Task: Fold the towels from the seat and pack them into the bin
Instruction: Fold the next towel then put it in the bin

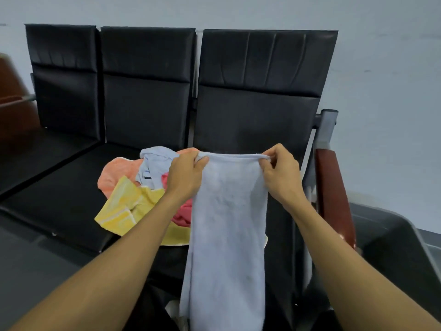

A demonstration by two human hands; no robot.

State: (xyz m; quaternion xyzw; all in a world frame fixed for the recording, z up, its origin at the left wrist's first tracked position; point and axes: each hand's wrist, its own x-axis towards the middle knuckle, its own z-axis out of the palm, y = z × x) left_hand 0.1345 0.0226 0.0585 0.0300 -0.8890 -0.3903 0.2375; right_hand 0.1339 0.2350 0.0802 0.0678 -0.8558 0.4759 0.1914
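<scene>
Hands (pixel 235 173) pinch hanging towel (pixel 226 235) (top corners).

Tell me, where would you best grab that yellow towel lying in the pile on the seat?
Take the yellow towel by its near-left corner, coming from the front left. That corner lies flat and spread on the seat, free of the other towels, while its far side runs under the pile and the left forearm.

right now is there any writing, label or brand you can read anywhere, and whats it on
No text reads clearly.
A small dark mark, maybe a printed label, on the crumpled light blue towel in the pile on the seat: too small and blurred to read.
The held towel shows none.
</scene>
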